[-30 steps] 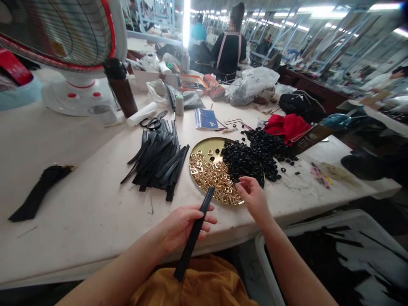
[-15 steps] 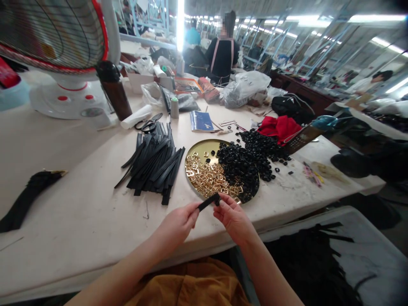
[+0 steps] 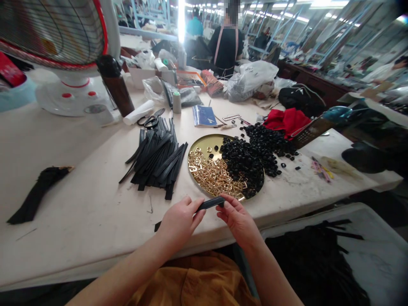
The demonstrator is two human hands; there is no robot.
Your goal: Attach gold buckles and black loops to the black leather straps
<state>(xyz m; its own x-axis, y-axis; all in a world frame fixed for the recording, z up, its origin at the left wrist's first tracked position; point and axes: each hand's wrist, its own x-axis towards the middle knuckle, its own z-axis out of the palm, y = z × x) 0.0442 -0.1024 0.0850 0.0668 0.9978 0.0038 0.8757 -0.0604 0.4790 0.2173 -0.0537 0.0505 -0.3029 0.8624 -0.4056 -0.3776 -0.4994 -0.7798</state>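
A black strap is stretched between my hands above the table's front edge, its stitched face turned up. My left hand pinches it at the left, and a short black tail pokes out behind that hand. The strap's right end is in the fingers of my right hand; a small dark piece there is too small to make out. Just beyond lies a round gold tray, holding gold square buckles and small black pieces. Left of it, loose black straps are heaped.
Scissors, a thread spool and a blue booklet lie farther back. A fan and a brown bottle stand at left. Red cloth lies at right. Below, a white bin holds black straps.
The strap has been turned so its stitched face shows, and its tail now appears left of my left hand. My view has shifted slightly; both hands keep hold.
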